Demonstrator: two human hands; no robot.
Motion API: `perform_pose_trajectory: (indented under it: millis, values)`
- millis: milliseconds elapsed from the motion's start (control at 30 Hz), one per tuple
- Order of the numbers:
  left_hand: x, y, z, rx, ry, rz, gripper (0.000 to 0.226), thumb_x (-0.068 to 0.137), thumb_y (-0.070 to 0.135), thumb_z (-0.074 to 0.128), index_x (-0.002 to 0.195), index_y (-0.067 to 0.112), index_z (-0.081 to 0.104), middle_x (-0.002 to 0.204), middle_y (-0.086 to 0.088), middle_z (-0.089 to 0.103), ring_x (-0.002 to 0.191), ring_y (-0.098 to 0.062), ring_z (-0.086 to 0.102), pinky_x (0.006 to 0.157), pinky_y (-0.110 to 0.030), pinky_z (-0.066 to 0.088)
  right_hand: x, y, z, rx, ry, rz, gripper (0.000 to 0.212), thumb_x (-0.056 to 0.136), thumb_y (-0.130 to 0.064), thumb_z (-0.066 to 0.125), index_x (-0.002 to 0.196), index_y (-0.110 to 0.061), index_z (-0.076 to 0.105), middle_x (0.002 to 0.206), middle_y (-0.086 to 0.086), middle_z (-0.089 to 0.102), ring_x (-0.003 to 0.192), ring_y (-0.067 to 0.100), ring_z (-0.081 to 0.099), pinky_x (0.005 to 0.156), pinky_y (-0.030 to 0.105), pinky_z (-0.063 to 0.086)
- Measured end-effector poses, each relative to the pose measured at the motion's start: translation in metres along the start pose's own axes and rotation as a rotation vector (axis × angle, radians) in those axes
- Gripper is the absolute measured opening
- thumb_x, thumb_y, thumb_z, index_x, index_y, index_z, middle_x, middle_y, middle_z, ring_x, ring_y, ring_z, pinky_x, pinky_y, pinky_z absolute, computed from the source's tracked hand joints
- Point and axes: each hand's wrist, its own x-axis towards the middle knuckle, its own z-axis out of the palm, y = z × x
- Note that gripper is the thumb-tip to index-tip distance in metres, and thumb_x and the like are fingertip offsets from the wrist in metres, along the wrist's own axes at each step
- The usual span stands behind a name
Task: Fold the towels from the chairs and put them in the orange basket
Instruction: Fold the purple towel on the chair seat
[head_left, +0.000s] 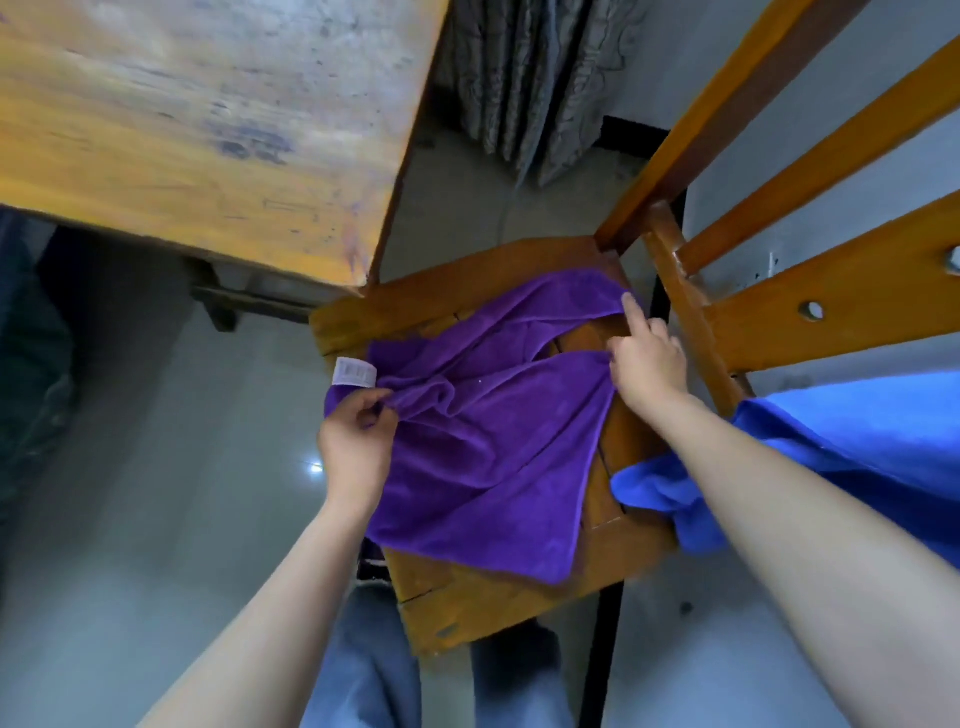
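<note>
A purple towel (488, 436) lies rumpled on the seat of a wooden chair (498, 608), with a white label (355, 372) at its left corner. My left hand (356, 441) pinches the towel's left edge just below the label. My right hand (647, 358) pinches the towel's right edge, its index finger stretched out and touching the far folded part. A blue towel (810, 457) hangs at the right, over the chair's right edge and behind my right forearm. The orange basket is not in view.
A worn wooden table (208, 130) fills the upper left, its corner close to the chair. The chair's slatted back (810, 171) rises at the upper right. Grey tiled floor (156, 467) lies to the left. A grey patterned curtain (530, 83) hangs behind.
</note>
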Motion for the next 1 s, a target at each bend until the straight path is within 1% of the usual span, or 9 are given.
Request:
perform_pose_trajectory:
  millis: [133, 233, 333, 400, 533, 633, 800, 900, 1000]
  values:
    - [-0.011, -0.008, 0.002, -0.077, 0.032, -0.003, 0.017, 0.084, -0.002, 0.056, 0.097, 0.002, 0.066, 0.081, -0.005, 0.061, 0.064, 0.000, 0.056, 0.063, -0.006, 0.039, 0.015, 0.007, 0.003, 0.047, 0.032, -0.141, 0.022, 0.093, -0.010, 0.046, 0.106, -0.004, 0.064, 0.157, 0.002, 0.015, 0.126, 0.036, 0.036, 0.099, 0.041, 0.037]
    - [-0.013, -0.015, -0.001, -0.124, 0.058, 0.008, 0.016, 0.084, -0.003, 0.056, 0.096, 0.004, 0.065, 0.082, -0.004, 0.061, 0.054, 0.015, 0.053, 0.059, 0.001, 0.038, 0.024, 0.005, 0.008, 0.104, 0.073, -0.226, 0.025, 0.093, -0.009, 0.046, 0.108, -0.002, 0.064, 0.151, 0.005, 0.031, 0.127, 0.036, 0.038, 0.103, 0.041, 0.035]
    - [-0.010, -0.016, -0.003, -0.150, 0.061, 0.017, 0.016, 0.083, -0.004, 0.056, 0.094, 0.001, 0.067, 0.084, -0.008, 0.064, 0.054, 0.014, 0.053, 0.063, -0.003, 0.041, 0.024, 0.002, 0.009, 0.143, 0.179, -0.229, 0.028, 0.091, -0.002, 0.044, 0.111, 0.004, 0.063, 0.127, 0.020, 0.055, 0.113, 0.039, 0.050, 0.094, 0.043, 0.042]
    - [-0.012, -0.014, -0.006, -0.154, 0.054, 0.017, 0.017, 0.082, -0.005, 0.056, 0.093, 0.002, 0.067, 0.082, -0.008, 0.065, 0.055, 0.013, 0.054, 0.064, -0.004, 0.042, 0.018, 0.001, 0.008, 0.140, 0.221, -0.197, 0.027, 0.090, -0.002, 0.044, 0.108, 0.004, 0.064, 0.117, 0.023, 0.058, 0.105, 0.040, 0.051, 0.087, 0.045, 0.045]
    - [-0.015, -0.009, -0.011, -0.161, 0.034, 0.029, 0.018, 0.082, -0.005, 0.056, 0.089, 0.008, 0.066, 0.080, -0.005, 0.065, 0.056, 0.012, 0.055, 0.068, -0.011, 0.045, 0.009, 0.004, 0.003, 0.086, 0.194, -0.150, 0.027, 0.095, -0.012, 0.044, 0.112, -0.004, 0.064, 0.148, 0.011, 0.033, 0.126, 0.037, 0.034, 0.100, 0.042, 0.036]
    - [-0.012, -0.011, -0.013, -0.183, 0.017, 0.012, 0.018, 0.082, -0.005, 0.056, 0.089, 0.008, 0.067, 0.080, -0.007, 0.065, 0.056, 0.010, 0.056, 0.071, -0.017, 0.046, 0.023, 0.004, 0.005, 0.080, 0.138, -0.131, 0.025, 0.096, -0.020, 0.045, 0.108, -0.014, 0.065, 0.156, 0.000, 0.018, 0.130, 0.034, 0.032, 0.105, 0.042, 0.033]
    - [-0.005, -0.011, -0.013, -0.219, 0.008, -0.016, 0.017, 0.084, -0.007, 0.054, 0.089, 0.004, 0.065, 0.068, 0.005, 0.061, 0.050, 0.011, 0.054, 0.058, -0.004, 0.042, 0.054, -0.001, 0.011, 0.057, 0.118, -0.082, 0.035, 0.094, -0.028, 0.043, 0.127, -0.023, 0.056, 0.148, 0.005, 0.035, 0.122, 0.038, 0.040, 0.100, 0.043, 0.035]
    - [0.002, -0.009, -0.014, -0.251, 0.017, -0.028, 0.020, 0.084, -0.008, 0.053, 0.081, 0.009, 0.063, 0.054, 0.014, 0.061, 0.047, 0.010, 0.052, 0.054, -0.003, 0.040, 0.065, -0.005, 0.009, 0.082, 0.148, -0.084, 0.037, 0.095, -0.024, 0.040, 0.126, -0.014, 0.056, 0.137, 0.012, 0.048, 0.118, 0.038, 0.046, 0.098, 0.042, 0.040]
    - [0.004, -0.008, -0.014, -0.249, 0.034, -0.027, 0.018, 0.084, -0.008, 0.053, 0.086, 0.007, 0.062, 0.063, 0.007, 0.060, 0.047, 0.011, 0.052, 0.054, -0.002, 0.039, 0.057, -0.010, 0.006, 0.125, 0.223, -0.163, 0.031, 0.095, -0.012, 0.043, 0.117, -0.002, 0.062, 0.119, 0.019, 0.059, 0.107, 0.038, 0.054, 0.089, 0.040, 0.046]
